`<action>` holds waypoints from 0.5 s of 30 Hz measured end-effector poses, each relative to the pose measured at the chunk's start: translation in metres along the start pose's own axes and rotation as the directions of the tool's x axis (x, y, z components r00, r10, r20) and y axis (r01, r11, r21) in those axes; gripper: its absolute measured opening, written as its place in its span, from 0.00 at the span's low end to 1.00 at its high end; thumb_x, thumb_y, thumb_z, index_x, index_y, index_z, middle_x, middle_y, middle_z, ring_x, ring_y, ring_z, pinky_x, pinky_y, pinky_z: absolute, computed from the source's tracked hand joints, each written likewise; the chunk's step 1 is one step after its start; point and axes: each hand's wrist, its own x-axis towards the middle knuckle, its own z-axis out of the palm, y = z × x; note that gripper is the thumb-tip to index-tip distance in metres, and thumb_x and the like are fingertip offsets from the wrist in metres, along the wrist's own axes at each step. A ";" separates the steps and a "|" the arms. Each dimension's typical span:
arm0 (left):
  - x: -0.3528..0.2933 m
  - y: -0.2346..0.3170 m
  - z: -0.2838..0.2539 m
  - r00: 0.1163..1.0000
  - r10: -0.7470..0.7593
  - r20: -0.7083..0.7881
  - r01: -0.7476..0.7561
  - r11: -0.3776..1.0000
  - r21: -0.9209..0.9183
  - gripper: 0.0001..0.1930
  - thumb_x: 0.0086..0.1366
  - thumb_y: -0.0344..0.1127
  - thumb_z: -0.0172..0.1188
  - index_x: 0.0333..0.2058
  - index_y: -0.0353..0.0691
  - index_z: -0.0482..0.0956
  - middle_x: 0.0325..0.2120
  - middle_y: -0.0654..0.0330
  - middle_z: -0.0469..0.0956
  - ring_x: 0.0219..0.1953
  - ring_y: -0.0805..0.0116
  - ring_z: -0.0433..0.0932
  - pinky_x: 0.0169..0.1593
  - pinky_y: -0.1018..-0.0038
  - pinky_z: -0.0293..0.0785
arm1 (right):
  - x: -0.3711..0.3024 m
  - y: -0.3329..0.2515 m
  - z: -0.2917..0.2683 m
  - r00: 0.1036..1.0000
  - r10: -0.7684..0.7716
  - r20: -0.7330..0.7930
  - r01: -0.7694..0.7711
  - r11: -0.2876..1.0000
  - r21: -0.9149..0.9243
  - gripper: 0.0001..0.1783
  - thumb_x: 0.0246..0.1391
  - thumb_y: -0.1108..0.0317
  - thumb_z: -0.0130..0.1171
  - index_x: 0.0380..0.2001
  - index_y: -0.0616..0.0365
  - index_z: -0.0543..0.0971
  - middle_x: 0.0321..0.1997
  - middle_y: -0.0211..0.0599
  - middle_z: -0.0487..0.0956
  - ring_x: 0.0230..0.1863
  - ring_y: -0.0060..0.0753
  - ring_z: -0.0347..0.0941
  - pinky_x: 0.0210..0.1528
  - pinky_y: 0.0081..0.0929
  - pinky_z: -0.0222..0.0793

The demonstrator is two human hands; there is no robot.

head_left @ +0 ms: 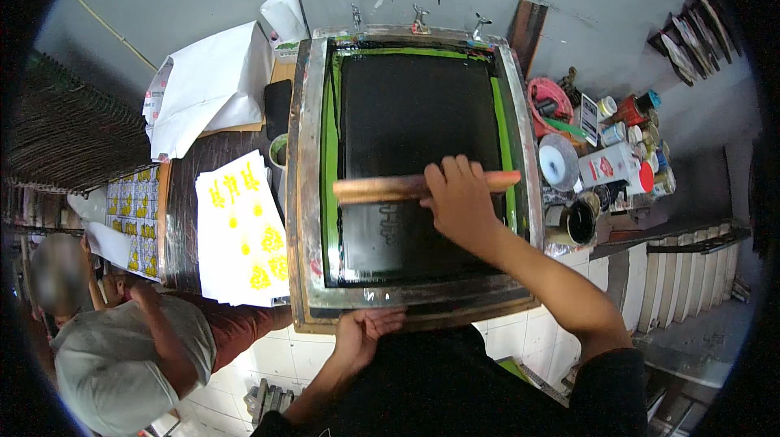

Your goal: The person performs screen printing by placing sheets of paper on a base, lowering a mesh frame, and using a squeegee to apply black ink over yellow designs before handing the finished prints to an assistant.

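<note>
Reference all positions to the screen frame point(310, 153). The squeegee point(375, 189) lies inside the frame opening, just nearer the lower rail than the upper one, across the dark mesh point(418, 112). The right hand point(461, 197) has its grip wrapped over the squeegee, right of the bar's centre. The left hand point(370, 334) is at the frame's lower rail; whether its grip holds the rail cannot be determined.

For a good stroke, press evenly along the full edge; the off-centre hold likely loads the right end more. Maintain a constant blade angle and a steady speed, and keep the frame from shifting.

The squeegee's long axis runs left to right, nearly parallel to the frame's lower rail; its right end points slightly toward the upper rail.
</note>
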 end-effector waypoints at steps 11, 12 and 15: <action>-0.007 -0.008 -0.005 0.998 0.049 0.026 -0.051 0.997 0.058 0.26 0.67 0.40 0.43 0.47 0.21 0.80 0.44 0.39 0.84 0.43 0.47 0.84 0.52 0.58 0.78 | 0.178 0.127 0.038 0.988 -0.055 -0.143 0.031 0.986 -0.163 0.29 0.43 0.62 0.77 0.46 0.58 0.73 0.43 0.46 0.77 0.48 0.51 0.74 0.48 0.47 0.65; -0.007 -0.009 -0.006 0.998 0.050 0.035 -0.051 0.998 0.045 0.25 0.67 0.39 0.43 0.46 0.21 0.80 0.43 0.39 0.84 0.43 0.47 0.84 0.52 0.58 0.79 | 0.189 0.134 0.038 0.994 -0.047 -0.098 0.033 0.989 -0.141 0.30 0.44 0.62 0.77 0.47 0.59 0.73 0.44 0.48 0.78 0.50 0.52 0.74 0.50 0.47 0.66; -0.005 -0.013 -0.008 0.995 0.076 0.064 -0.076 0.997 0.002 0.25 0.67 0.39 0.44 0.44 0.19 0.80 0.42 0.38 0.84 0.42 0.46 0.84 0.52 0.58 0.79 | 0.213 0.150 0.031 0.992 0.037 0.123 -0.027 0.996 -0.079 0.29 0.51 0.60 0.73 0.52 0.63 0.73 0.51 0.54 0.79 0.57 0.57 0.74 0.57 0.49 0.66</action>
